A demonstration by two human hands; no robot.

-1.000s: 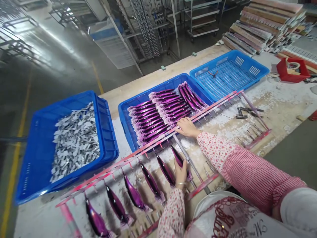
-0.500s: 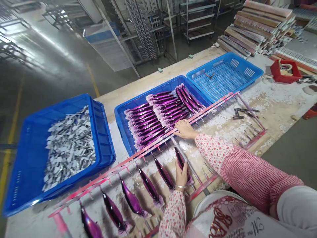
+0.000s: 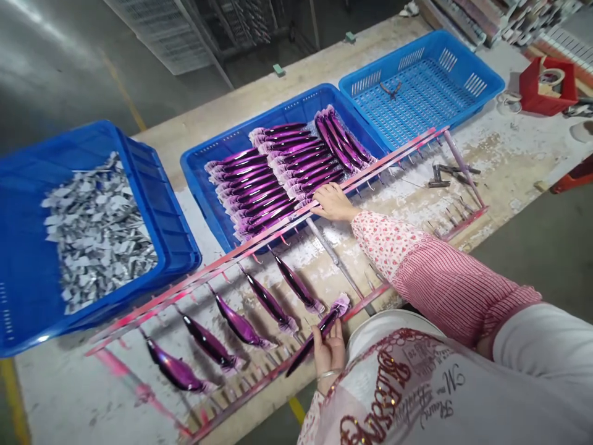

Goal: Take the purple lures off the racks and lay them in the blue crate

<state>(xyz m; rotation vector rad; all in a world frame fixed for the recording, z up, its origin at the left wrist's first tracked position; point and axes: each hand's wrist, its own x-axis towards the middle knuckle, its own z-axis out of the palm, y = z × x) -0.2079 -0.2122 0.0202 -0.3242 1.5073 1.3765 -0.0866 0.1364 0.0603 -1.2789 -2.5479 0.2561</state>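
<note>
My left hand is turned palm up, its fingers closed around a glossy purple fishing lure with a frilly pale end. The lure lies slantwise over the near rail, apart from the hooks. Up on the far rail of a pink-stained metal rack, my right hand has its fingers wrapped over the bar. Several similar hanging lures are in a row along the rack's left half. Just behind the right hand, a blue crate holds stacked purple lures.
At left stands a deep blue bin of silvery pieces. A light-blue basket with a plier-like tool sits at the back right, near a red box. Dark metal parts lie under the rack's right end.
My left hand has drawn the lure away from the rack's middle toward my body and turned palm up. My right hand stays on the far rail. The view has tilted down.
</note>
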